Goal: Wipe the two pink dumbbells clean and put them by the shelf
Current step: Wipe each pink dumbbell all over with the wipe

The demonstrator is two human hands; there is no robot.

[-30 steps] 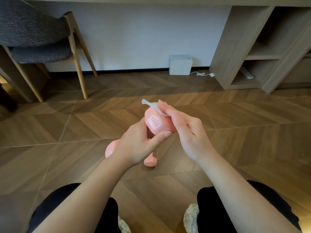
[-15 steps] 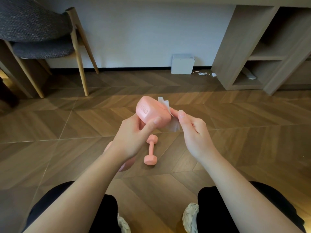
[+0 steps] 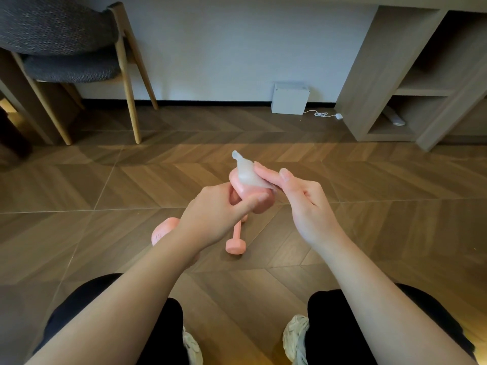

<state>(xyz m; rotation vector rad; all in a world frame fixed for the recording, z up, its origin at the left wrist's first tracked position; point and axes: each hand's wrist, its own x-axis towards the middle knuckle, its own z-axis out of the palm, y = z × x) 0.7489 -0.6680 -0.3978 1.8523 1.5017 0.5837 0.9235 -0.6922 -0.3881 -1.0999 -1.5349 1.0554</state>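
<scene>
My left hand (image 3: 216, 214) grips a pink dumbbell (image 3: 259, 206) by its handle, tilted so that one head points up and away from me. The dumbbell's other head (image 3: 163, 233) shows below my left wrist. With my right hand (image 3: 305, 204) I pinch a white wet wipe (image 3: 246, 172) and press it flat on the far side of the upper head. A second, smaller-looking pink dumbbell (image 3: 234, 245) lies on the wooden floor just beneath my hands, partly hidden by the left one. The wooden shelf unit (image 3: 369, 75) stands at the far right.
A grey cushioned chair (image 3: 66, 67) with wooden legs stands at the far left. Against the wall sits a white box (image 3: 290, 98) with a white cable (image 3: 321, 114) running toward the shelf. My knees and shoes fill the bottom edge.
The held dumbbell has dropped a little and turned in my left hand. My right hand has slid the wipe from behind the upper head up onto its far top side.
</scene>
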